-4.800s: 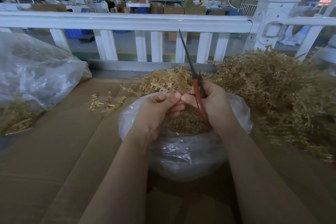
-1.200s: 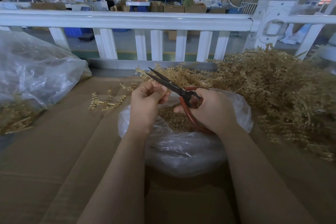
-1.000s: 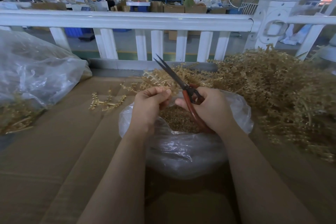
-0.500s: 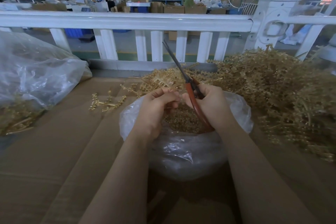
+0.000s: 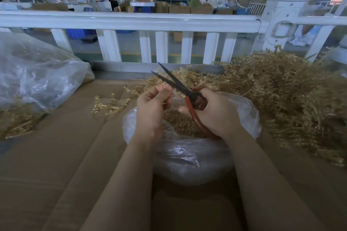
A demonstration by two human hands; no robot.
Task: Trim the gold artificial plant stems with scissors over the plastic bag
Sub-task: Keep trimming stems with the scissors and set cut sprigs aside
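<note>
Both hands hover over the bag: your right hand grips scissors, blades parted toward 11 o'clock; your left hand pinches a stem, barely visible.

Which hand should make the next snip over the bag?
Right. The right hand already grips the red-handled scissors, blades open beside the left hand's fingertips. The left hand pinches something small, likely a stem piece, above the plastic bag.
</note>
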